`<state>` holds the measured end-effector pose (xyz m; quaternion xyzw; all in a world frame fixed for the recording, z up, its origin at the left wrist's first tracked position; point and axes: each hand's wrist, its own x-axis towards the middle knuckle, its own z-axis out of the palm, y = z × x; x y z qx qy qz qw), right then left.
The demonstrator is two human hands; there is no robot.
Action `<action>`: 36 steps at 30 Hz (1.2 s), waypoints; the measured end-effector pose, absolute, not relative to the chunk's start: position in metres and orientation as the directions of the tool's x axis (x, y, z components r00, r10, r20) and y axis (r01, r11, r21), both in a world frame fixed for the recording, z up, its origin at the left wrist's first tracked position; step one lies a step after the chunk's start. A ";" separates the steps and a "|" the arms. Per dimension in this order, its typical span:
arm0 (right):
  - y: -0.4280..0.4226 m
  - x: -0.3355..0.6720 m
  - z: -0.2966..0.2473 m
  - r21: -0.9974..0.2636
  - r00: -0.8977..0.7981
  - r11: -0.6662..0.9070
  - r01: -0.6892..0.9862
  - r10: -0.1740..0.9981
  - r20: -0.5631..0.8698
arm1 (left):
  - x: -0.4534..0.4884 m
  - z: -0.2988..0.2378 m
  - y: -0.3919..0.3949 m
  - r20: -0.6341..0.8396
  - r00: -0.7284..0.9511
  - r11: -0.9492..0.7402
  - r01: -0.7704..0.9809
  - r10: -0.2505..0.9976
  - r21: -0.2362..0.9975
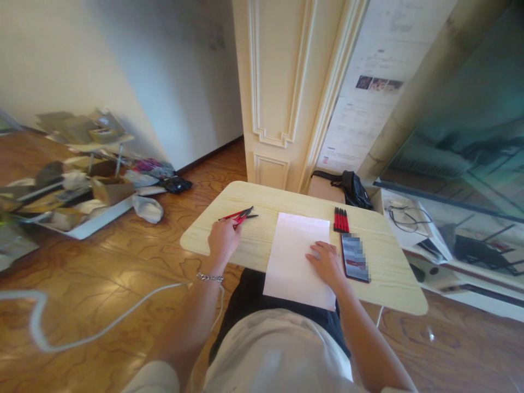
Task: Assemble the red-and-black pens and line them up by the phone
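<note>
On the left part of the table (pixel 245 252), my left hand (pixel 223 238) is closed at a few red-and-black pens (pixel 244 214), its fingertips pinching at least one of them. These pens cross one another, black ends pointing away to the right; their lower parts are partly hidden by the hand. My right hand (pixel 327 264) lies flat with fingers stretched out on a white sheet of paper (pixel 292 251), which overhangs the table's near edge. Right of the sheet, several red-and-black pens (pixel 341 220) lie side by side in a row. Just below them is a phone (pixel 355 257).
A black bag (pixel 355 188) sits behind the table's far right side. A low cabinet (pixel 413 232) with cables stands at the right, under a large dark screen (pixel 462 131). Boxes and bags (pixel 82 185) clutter the floor at left. A white cable (pixel 118 322) runs across the floor.
</note>
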<state>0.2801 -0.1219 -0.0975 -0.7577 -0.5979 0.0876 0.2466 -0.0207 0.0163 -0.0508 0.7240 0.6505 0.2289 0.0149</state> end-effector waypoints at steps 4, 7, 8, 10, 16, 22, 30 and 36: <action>-0.122 0.280 -0.097 -0.481 0.268 -0.154 0.863 0.947 0.178 | -0.003 -0.033 -0.002 0.354 0.121 -0.275 0.860 0.928 0.429; -0.122 0.280 -0.098 -0.483 0.268 -0.153 0.862 0.947 0.178 | 0.021 -0.026 -0.022 0.361 0.201 -0.368 0.792 0.911 0.488; -0.122 0.280 -0.098 -0.483 0.269 -0.154 0.862 0.947 0.176 | 0.031 -0.026 -0.030 0.352 0.225 -0.387 0.768 0.909 0.510; -0.122 0.280 -0.098 -0.482 0.269 -0.155 0.862 0.947 0.176 | 0.051 -0.029 -0.044 0.322 0.276 -0.415 0.731 0.906 0.541; -0.123 0.280 -0.098 -0.480 0.261 -0.135 0.867 0.943 0.208 | 0.099 -0.055 -0.076 0.212 0.426 -0.472 0.729 0.880 0.495; -0.123 0.280 -0.099 -0.469 0.259 -0.140 0.872 0.945 0.199 | 0.115 -0.075 -0.092 0.126 0.464 -0.470 0.775 0.877 0.423; -0.124 0.280 -0.099 -0.442 0.244 -0.136 0.887 0.950 0.197 | 0.117 -0.077 -0.094 0.127 0.466 -0.477 0.798 0.876 0.369; -0.123 0.279 -0.097 -0.423 0.239 -0.143 0.895 0.954 0.183 | 0.116 -0.076 -0.094 0.127 0.460 -0.471 0.795 0.879 0.383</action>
